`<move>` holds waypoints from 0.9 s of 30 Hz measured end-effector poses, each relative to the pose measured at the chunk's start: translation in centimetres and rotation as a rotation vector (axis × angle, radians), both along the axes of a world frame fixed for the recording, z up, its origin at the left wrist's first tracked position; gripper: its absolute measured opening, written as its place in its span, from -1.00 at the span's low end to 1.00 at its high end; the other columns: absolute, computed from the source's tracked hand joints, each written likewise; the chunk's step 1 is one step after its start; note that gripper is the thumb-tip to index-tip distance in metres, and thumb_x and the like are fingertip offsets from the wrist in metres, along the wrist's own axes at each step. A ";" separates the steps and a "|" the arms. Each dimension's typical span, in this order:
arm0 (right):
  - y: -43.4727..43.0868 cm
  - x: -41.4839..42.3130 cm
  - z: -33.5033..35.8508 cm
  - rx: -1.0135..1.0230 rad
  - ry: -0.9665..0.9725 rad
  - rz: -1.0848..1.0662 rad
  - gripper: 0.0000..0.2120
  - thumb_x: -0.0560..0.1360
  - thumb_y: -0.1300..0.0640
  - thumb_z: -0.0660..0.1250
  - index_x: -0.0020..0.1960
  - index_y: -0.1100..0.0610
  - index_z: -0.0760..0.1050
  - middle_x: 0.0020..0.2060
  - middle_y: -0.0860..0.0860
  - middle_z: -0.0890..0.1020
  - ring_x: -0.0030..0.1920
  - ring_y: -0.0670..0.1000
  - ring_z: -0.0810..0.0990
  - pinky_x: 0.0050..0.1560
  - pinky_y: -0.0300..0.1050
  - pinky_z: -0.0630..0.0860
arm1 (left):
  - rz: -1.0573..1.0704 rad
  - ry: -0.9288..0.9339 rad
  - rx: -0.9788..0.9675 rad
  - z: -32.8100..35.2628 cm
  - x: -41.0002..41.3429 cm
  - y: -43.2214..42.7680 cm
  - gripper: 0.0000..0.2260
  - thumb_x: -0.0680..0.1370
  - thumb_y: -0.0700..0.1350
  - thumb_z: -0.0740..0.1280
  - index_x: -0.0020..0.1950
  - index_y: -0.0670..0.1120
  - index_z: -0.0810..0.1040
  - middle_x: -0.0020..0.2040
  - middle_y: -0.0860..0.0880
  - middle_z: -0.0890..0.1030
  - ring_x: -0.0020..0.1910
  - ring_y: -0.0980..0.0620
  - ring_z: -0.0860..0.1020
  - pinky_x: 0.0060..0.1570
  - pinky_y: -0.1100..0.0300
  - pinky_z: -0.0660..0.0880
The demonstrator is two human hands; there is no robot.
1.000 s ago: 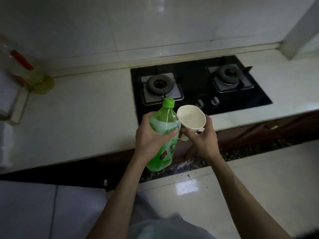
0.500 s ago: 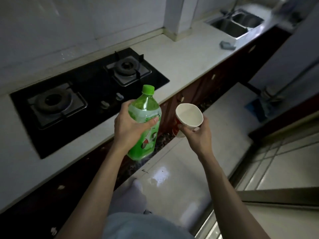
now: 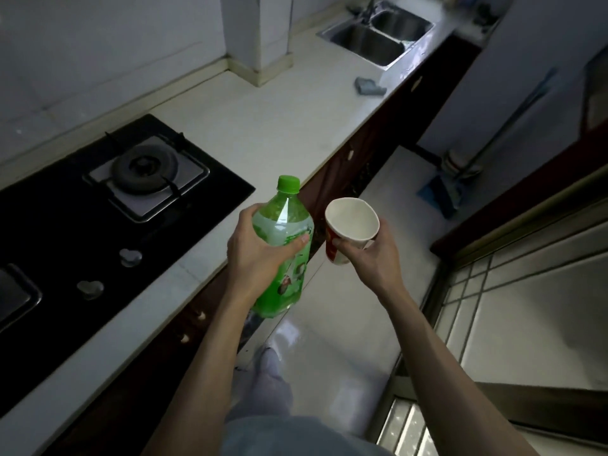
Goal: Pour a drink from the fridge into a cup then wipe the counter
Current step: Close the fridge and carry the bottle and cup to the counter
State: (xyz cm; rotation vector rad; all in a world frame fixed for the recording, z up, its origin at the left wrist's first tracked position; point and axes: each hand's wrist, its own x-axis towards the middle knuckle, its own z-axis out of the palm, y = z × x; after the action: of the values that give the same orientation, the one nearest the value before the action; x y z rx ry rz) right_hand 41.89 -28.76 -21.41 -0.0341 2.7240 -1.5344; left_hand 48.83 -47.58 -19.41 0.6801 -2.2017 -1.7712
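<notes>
Head view: one bottle (image 3: 285,222), one cup (image 3: 352,221), perhaps one cloth (image 3: 369,86).

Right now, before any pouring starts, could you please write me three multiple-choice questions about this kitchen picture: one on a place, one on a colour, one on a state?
1. The grey cloth lies:
A) on the counter, near the sink
B) inside the sink
C) on a shelf

2. The cap of the bottle is:
A) red
B) green
C) white

3. The cup in the grip of the right hand is:
A) full to the rim
B) upside down
C) empty

Answers:
1 A, because the cloth rests on the white top just in front of the basin.
2 B, because the cap is the same bright green as the bottle.
3 C, because the cup's mouth faces up and its white inside shows no liquid.
</notes>
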 end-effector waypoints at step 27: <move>2.0 -38.0 0.2 -0.035 -0.065 0.314 -0.25 0.35 -0.02 0.54 0.40 0.10 0.26 0.23 -0.03 0.49 0.13 -0.09 0.43 -0.02 -0.25 0.39 | 0.407 -0.021 -0.048 0.7 -33.5 5.7 -0.33 0.24 0.04 0.64 0.25 0.12 0.39 0.11 0.11 0.57 0.06 0.10 0.58 0.03 0.18 0.55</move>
State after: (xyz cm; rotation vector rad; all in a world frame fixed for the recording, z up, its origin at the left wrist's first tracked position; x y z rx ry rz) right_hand 3.85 -26.75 -21.21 -0.3847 2.4936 -1.4636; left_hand 15.36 -41.87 -18.69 1.0517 -1.9354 -1.5049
